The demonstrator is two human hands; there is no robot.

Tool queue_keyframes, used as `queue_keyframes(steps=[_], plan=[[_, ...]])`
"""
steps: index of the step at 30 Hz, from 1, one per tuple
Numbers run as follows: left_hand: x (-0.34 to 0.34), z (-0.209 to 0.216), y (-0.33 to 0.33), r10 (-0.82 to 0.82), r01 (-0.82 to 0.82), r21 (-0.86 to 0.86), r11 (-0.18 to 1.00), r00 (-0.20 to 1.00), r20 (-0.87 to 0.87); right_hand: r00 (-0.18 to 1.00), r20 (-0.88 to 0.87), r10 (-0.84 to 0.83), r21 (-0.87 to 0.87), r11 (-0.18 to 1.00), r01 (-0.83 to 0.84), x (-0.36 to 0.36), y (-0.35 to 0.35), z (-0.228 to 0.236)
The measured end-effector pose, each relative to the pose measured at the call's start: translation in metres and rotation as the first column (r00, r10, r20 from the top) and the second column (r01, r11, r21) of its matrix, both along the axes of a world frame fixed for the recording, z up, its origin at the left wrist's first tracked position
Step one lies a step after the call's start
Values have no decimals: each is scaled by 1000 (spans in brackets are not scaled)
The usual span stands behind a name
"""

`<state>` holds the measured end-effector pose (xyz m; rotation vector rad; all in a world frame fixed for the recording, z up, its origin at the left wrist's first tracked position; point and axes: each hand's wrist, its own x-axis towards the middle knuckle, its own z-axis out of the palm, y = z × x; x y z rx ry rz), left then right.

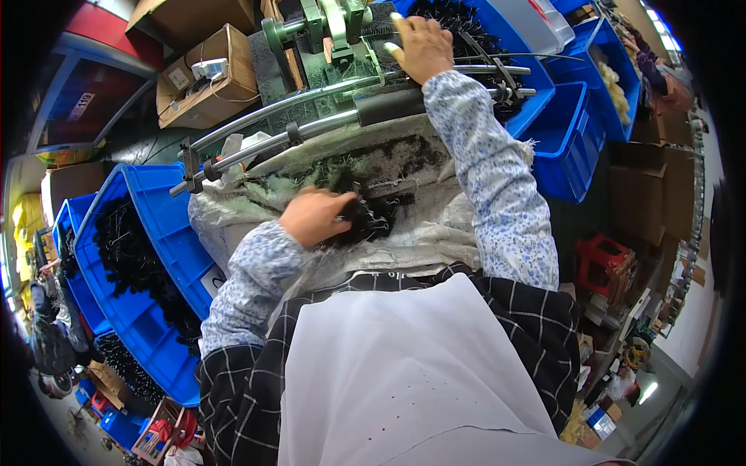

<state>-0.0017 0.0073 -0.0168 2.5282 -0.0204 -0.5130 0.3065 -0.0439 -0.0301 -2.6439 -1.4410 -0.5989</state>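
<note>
My left hand (pixel 315 217) is low over a whitish woven sack cloth (pixel 435 245) in front of me. Its fingers curl into a small heap of black bristle brushes with thin wire ends (pixel 374 219); the fingertips are partly hidden. Farther off to the right, my right hand (pixel 426 48) reaches to a green metal machine (pixel 342 39), thumb and forefinger apart beside its spring and rod. I see nothing held in it. Two metal rails (pixel 311 128) with a dark sleeve run across between my hands. Black dust and loose bristles lie on the cloth.
Blue bins of black brushes stand at the left (pixel 167 233) and behind my right hand (pixel 536 97). Another blue bin (pixel 571 144) is at the right. An open cardboard box (pixel 206 78) stands at the back left. A red stool (pixel 606 264) is at the right; a person (pixel 672 89) is farther back.
</note>
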Motion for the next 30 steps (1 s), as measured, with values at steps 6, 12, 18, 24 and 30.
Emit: queue_keyframes(steps=[6, 12, 18, 24, 30], plan=[[-33, 2, 14, 330, -298, -297, 907, 942, 66, 986, -162, 23, 165, 986, 4, 0, -4, -14], [-73, -18, 27, 471, -461, -112, 880, 879, 77, 980, -191, 52, 159, 987, -22, -41, 26, -5], [-81, -40, 28, 496, -483, -202, 852, 868, 17, 989, -145, 32, 140, 990, -12, -62, 42, -1], [-89, -36, 31, 580, -551, -374, 746, 814, -42, 989, -148, 15, 135, 991, 6, -16, 6, -1], [-80, 9, 36, 729, -573, -574, 585, 682, 61, 961, -276, 26, 50, 999, -12, 50, -4, -4]])
